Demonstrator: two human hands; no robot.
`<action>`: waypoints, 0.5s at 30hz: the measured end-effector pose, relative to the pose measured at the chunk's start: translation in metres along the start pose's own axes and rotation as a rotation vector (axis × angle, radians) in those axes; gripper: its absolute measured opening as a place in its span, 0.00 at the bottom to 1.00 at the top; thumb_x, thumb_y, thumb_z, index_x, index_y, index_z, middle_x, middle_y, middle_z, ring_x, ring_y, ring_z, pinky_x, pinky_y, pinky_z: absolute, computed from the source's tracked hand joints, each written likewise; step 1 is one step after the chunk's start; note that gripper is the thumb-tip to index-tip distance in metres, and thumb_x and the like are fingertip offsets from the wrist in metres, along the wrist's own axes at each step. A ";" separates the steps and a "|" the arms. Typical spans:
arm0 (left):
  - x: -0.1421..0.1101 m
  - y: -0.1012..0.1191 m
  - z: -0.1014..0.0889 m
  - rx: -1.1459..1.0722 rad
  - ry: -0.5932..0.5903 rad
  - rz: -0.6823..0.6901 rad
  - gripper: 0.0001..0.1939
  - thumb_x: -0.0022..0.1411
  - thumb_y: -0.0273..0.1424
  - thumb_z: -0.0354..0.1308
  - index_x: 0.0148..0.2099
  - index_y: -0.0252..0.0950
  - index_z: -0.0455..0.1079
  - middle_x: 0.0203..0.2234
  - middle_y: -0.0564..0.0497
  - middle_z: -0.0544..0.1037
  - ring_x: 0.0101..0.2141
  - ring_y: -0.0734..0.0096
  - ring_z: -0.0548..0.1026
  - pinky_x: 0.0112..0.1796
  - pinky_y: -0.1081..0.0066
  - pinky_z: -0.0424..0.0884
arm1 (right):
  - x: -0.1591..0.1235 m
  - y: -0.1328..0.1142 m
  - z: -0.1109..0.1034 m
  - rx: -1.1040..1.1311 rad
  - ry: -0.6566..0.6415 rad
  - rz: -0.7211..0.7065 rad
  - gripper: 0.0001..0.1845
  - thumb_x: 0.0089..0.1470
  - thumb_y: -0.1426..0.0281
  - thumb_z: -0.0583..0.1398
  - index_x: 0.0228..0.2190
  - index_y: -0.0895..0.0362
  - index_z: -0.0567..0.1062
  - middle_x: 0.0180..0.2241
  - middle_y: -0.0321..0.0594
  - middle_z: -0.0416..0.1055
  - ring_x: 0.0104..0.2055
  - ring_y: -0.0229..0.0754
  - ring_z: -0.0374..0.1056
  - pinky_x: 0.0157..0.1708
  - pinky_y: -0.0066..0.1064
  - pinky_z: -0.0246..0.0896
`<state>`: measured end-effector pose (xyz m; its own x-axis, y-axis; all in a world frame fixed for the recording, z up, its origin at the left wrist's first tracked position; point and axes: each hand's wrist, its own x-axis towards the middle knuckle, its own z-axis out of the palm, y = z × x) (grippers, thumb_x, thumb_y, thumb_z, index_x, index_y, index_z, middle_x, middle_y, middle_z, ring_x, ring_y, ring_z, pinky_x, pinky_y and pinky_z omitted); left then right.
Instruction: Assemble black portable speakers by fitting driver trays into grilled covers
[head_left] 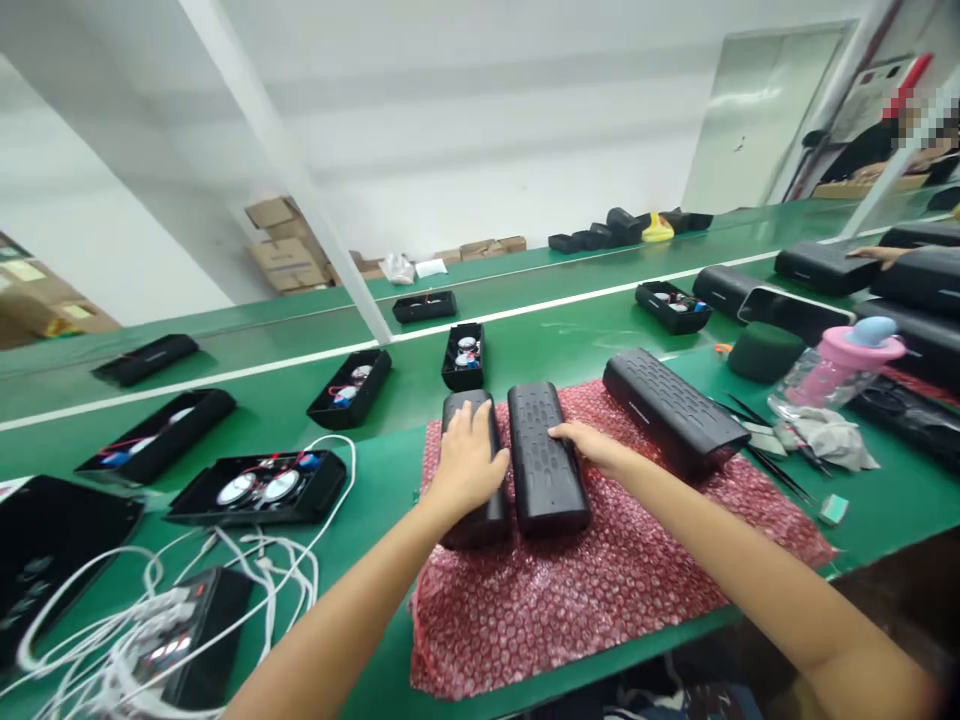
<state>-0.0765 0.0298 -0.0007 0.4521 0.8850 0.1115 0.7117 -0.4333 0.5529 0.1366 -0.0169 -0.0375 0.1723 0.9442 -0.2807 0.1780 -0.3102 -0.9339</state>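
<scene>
Our left hand [471, 460] lies spread on the left case [484, 526]; our right hand [592, 447] (pinch unclear) touches the middle case [546, 465] at nine o'clock, aligned eleven-to-five.

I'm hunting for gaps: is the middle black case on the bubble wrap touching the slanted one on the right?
Apart. The head view shows red bubble wrap and the right hand between the middle case and the slanted case.

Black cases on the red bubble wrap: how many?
3: left case under the left hand, middle case touched by the right hand, right case at the far right of the bubble wrap. None looks hidden.
</scene>
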 end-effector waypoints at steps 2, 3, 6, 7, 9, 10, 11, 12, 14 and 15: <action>0.012 -0.001 0.004 -0.021 -0.032 -0.078 0.47 0.48 0.34 0.63 0.67 0.31 0.47 0.67 0.31 0.41 0.67 0.44 0.36 0.62 0.45 0.34 | 0.003 0.002 0.004 0.045 -0.051 0.024 0.20 0.51 0.59 0.57 0.42 0.60 0.70 0.38 0.48 0.76 0.37 0.47 0.73 0.33 0.36 0.69; 0.014 -0.006 0.002 -0.040 -0.036 -0.102 0.52 0.44 0.35 0.66 0.67 0.32 0.46 0.67 0.31 0.40 0.67 0.43 0.35 0.62 0.45 0.33 | 0.003 0.000 0.005 0.054 -0.068 0.024 0.21 0.51 0.59 0.57 0.43 0.60 0.70 0.39 0.48 0.76 0.38 0.47 0.73 0.34 0.36 0.69; 0.011 -0.027 -0.013 -0.142 -0.053 -0.180 0.66 0.31 0.38 0.73 0.68 0.31 0.42 0.68 0.32 0.37 0.67 0.46 0.31 0.63 0.50 0.30 | 0.005 -0.006 0.012 0.029 -0.077 -0.015 0.27 0.52 0.58 0.57 0.50 0.60 0.68 0.47 0.51 0.73 0.46 0.48 0.71 0.44 0.37 0.67; 0.007 -0.034 -0.021 -0.191 -0.056 -0.218 0.69 0.29 0.37 0.74 0.69 0.31 0.41 0.68 0.32 0.36 0.67 0.46 0.30 0.63 0.51 0.30 | 0.006 -0.009 0.016 0.004 -0.060 -0.030 0.31 0.51 0.56 0.59 0.52 0.61 0.66 0.50 0.53 0.70 0.51 0.50 0.68 0.49 0.39 0.64; -0.001 -0.045 -0.036 -0.318 -0.070 -0.306 0.69 0.30 0.37 0.74 0.69 0.31 0.38 0.67 0.31 0.39 0.67 0.43 0.37 0.63 0.50 0.38 | 0.007 -0.014 0.028 -0.058 -0.007 -0.052 0.43 0.47 0.52 0.63 0.58 0.63 0.61 0.57 0.59 0.60 0.59 0.58 0.59 0.57 0.46 0.55; -0.005 -0.050 -0.043 -0.395 -0.084 -0.349 0.68 0.32 0.37 0.74 0.69 0.33 0.37 0.67 0.30 0.43 0.66 0.42 0.44 0.62 0.49 0.45 | 0.008 -0.016 0.035 -0.088 0.016 -0.060 0.51 0.43 0.50 0.65 0.60 0.64 0.57 0.60 0.63 0.54 0.61 0.61 0.55 0.59 0.49 0.50; -0.009 -0.054 -0.048 -0.476 -0.098 -0.388 0.67 0.35 0.37 0.73 0.70 0.35 0.36 0.65 0.30 0.48 0.63 0.42 0.53 0.60 0.48 0.54 | 0.009 -0.018 0.043 -0.109 0.030 -0.070 0.57 0.40 0.49 0.66 0.63 0.64 0.53 0.61 0.65 0.49 0.63 0.64 0.52 0.60 0.51 0.47; -0.012 -0.058 -0.052 -0.558 -0.110 -0.421 0.65 0.38 0.37 0.73 0.70 0.38 0.35 0.63 0.31 0.54 0.60 0.43 0.61 0.56 0.49 0.61 | 0.010 -0.019 0.050 -0.121 0.032 -0.086 0.61 0.38 0.49 0.67 0.64 0.63 0.50 0.62 0.64 0.47 0.63 0.64 0.51 0.61 0.51 0.45; -0.019 -0.067 -0.055 -0.706 -0.113 -0.468 0.62 0.41 0.36 0.71 0.69 0.42 0.35 0.60 0.34 0.60 0.52 0.47 0.71 0.48 0.51 0.70 | 0.013 -0.021 0.066 -0.119 0.012 -0.131 0.60 0.37 0.52 0.68 0.65 0.58 0.50 0.61 0.59 0.48 0.63 0.60 0.52 0.62 0.45 0.46; -0.022 -0.072 -0.056 -0.768 -0.104 -0.484 0.61 0.41 0.35 0.71 0.69 0.44 0.36 0.59 0.36 0.62 0.48 0.49 0.73 0.45 0.53 0.72 | 0.015 -0.020 0.072 -0.108 0.003 -0.151 0.56 0.38 0.55 0.67 0.64 0.56 0.53 0.59 0.55 0.51 0.63 0.56 0.53 0.62 0.42 0.46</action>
<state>-0.1676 0.0508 0.0030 0.2704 0.9043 -0.3302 0.2998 0.2468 0.9215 0.0654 0.0120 -0.0388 0.1389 0.9807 -0.1378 0.3053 -0.1748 -0.9361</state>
